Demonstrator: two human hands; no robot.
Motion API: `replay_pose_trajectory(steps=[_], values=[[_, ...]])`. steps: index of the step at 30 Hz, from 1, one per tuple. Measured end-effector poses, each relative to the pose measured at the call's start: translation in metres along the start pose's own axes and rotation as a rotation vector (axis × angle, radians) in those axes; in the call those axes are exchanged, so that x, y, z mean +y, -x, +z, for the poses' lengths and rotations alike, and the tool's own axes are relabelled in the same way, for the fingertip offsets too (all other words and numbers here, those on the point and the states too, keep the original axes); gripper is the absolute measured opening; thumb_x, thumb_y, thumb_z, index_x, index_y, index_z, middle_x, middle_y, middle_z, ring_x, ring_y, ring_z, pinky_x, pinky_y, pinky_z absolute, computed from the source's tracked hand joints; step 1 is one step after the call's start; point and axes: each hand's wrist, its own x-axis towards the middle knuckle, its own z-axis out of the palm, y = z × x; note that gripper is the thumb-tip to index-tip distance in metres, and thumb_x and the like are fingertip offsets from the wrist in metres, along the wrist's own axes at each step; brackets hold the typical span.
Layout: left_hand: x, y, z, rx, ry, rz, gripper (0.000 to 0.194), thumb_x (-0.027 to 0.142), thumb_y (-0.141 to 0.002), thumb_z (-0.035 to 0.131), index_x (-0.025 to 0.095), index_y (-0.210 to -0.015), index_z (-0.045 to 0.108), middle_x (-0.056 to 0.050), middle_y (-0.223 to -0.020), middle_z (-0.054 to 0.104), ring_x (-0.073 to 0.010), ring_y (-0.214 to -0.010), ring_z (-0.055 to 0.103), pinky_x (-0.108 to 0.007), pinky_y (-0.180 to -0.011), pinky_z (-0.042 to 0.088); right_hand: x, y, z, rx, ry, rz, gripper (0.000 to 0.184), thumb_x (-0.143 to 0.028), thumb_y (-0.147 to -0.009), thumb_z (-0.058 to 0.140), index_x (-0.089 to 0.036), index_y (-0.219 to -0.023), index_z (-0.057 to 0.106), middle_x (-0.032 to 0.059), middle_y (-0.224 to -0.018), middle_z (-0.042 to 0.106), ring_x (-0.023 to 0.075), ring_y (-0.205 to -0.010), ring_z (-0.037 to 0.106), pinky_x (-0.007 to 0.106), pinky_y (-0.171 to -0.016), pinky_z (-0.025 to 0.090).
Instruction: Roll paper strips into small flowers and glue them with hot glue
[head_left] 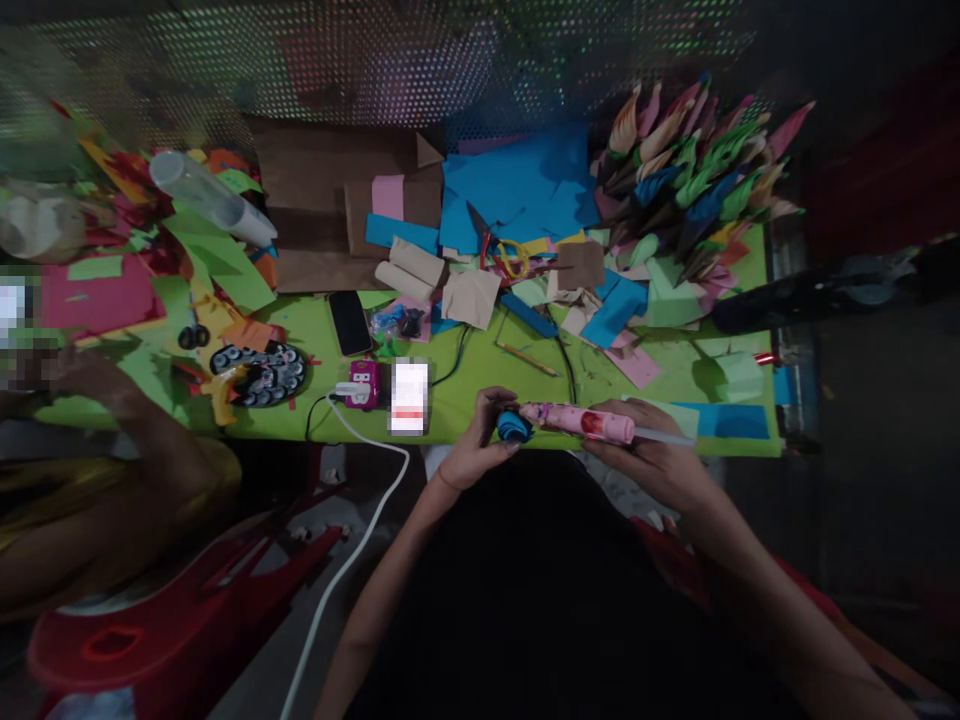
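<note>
My left hand (484, 443) is closed around a small blue rolled paper piece (514, 427) at the near edge of the table. In my right hand (645, 450) I grip a pink glue gun (577, 421), its nozzle end against or very close to the blue piece. A pale glue stick (666, 436) sticks out of the gun's back end. Ahead of my hands lie a pencil-like stick (530, 359) and a blue tool with a dark cord (529, 314). Whether the nozzle touches the paper is hard to tell.
Blue sheets (517, 190), scissors (487, 240) and paper scraps cover the back of the green table (465, 400). Rolled paper cones (682, 170) stand at right. A lit phone (409, 395), a pink power adapter (363, 385) and a white cable (375, 520) lie left. Another person's arm (127, 420) is far left.
</note>
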Motion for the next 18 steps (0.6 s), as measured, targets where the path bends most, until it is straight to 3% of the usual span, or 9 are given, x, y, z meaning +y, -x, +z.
replay_pose_trajectory(steps=[9, 18], values=[[-0.0022, 0.0006, -0.0002, -0.013, -0.004, -0.005, 0.065, 0.053, -0.074, 0.077, 0.026, -0.123, 0.044, -0.006, -0.121, 0.046, -0.0261, -0.118, 0.048, -0.038, -0.098, 0.043, -0.0027, -0.0009, -0.0023, -0.036, -0.058, 0.075, 0.026, -0.045, -0.096, 0.057, -0.022, -0.086, 0.064, 0.0043, -0.075, 0.065, 0.0204, -0.067, 0.059, 0.034, -0.064, 0.046], [-0.0013, 0.0034, 0.0002, -0.009, 0.008, 0.002, 0.065, 0.054, -0.074, 0.077, 0.026, -0.122, 0.044, -0.005, -0.120, 0.046, -0.0261, -0.118, 0.049, -0.038, -0.098, 0.043, -0.0011, 0.0036, -0.0028, -0.019, 0.009, 0.045, 0.028, -0.046, -0.097, 0.054, -0.022, -0.084, 0.063, 0.0041, -0.074, 0.065, 0.0201, -0.065, 0.059, 0.033, -0.062, 0.044]])
